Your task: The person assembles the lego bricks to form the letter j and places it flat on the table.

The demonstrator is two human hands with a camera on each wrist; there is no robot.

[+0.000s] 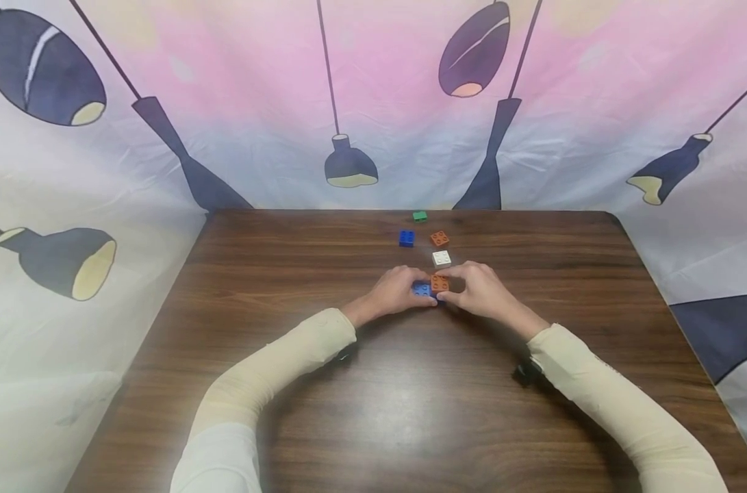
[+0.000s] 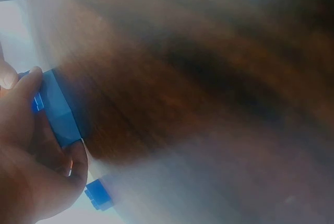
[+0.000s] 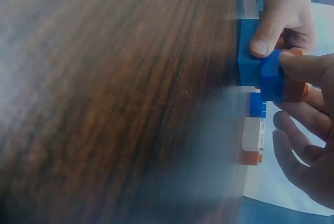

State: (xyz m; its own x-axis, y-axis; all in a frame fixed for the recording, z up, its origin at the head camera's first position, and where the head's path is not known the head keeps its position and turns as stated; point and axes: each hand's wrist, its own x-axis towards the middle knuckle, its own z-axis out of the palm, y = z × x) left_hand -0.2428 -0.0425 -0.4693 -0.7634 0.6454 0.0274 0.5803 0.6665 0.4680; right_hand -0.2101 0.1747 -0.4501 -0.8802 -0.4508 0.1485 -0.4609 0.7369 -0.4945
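Observation:
My left hand (image 1: pixel 396 290) grips a light blue toy brick (image 1: pixel 421 290) on the table, thumb on its near side and fingers on the far side. My right hand (image 1: pixel 481 292) pinches an orange brick (image 1: pixel 439 283) from its right. In the right wrist view the orange brick (image 3: pixel 293 87) sits against a darker blue brick (image 3: pixel 271 75), which stands on the light blue brick (image 3: pixel 247 59). Whether these two are fully pressed together cannot be told. The left wrist view shows the light blue brick (image 2: pixel 60 112) between left thumb and fingers.
Beyond the hands lie a white brick (image 1: pixel 441 258), another orange brick (image 1: pixel 439 238), a blue brick (image 1: pixel 407 238) and a green brick (image 1: pixel 420 216) near the far edge of the brown wooden table (image 1: pixel 274 260). A lamp-patterned cloth (image 1: pixel 398 164) hangs behind.

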